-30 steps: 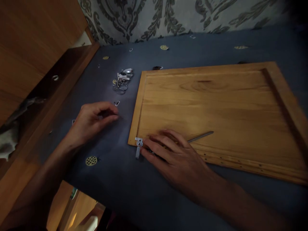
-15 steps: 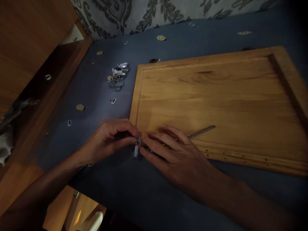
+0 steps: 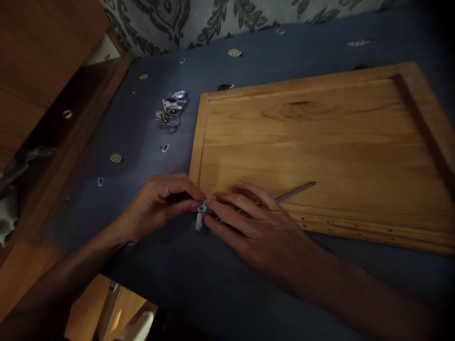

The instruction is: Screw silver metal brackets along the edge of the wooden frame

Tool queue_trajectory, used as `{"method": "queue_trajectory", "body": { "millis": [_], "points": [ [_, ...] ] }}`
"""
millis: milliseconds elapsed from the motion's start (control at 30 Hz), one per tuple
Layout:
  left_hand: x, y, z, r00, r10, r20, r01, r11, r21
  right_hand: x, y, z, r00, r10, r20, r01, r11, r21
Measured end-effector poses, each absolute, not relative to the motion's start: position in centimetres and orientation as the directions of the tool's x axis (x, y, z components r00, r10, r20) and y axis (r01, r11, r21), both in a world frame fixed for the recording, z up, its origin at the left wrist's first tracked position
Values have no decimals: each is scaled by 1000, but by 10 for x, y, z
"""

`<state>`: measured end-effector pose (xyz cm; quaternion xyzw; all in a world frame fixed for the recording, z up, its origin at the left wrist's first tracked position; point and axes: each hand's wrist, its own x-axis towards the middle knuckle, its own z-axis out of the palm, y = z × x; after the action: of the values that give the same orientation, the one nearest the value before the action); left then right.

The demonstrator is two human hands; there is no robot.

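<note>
Left hand [image 3: 163, 202]: fingertips closed at the metal hinge [image 3: 202, 207]; what they pinch, I cannot tell. Right hand [image 3: 258, 222], just beside, drapes over a screwdriver [image 3: 296, 191] on the board [image 3: 302, 142], grip hidden. Beyond the left hand: printed label [image 3: 100, 182], illegibly small.

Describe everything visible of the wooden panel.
The wooden panel looks like honey-brown wood, with streaky grain, a framing border and a dark strip near its right end. Small dark spots, perhaps holes, run along the near edge. It lies flat on the blue patterned surface, near-right corner out of view. A metal fitting sits at the near-left corner, by the left hand. The right hand and a metal shaft extend over it; contact underneath is hidden.
</note>
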<state>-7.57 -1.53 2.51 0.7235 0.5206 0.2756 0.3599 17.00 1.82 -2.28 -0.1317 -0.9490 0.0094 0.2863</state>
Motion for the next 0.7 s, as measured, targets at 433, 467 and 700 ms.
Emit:
{"method": "queue_trajectory", "body": {
  "millis": [433,467,700],
  "points": [
    [-73,-19,20,377,917,129,584,-344,735,171,18,-23,-799,255,545,247,965,-90],
    [-73,-19,19,381,915,132,575,-346,741,171,18,-24,-798,254,546,247,965,-89],
    [-83,-17,29,354,926,132,595,-332,732,172,18,-24,-798,242,552,223,969,-103]
  ]
}}
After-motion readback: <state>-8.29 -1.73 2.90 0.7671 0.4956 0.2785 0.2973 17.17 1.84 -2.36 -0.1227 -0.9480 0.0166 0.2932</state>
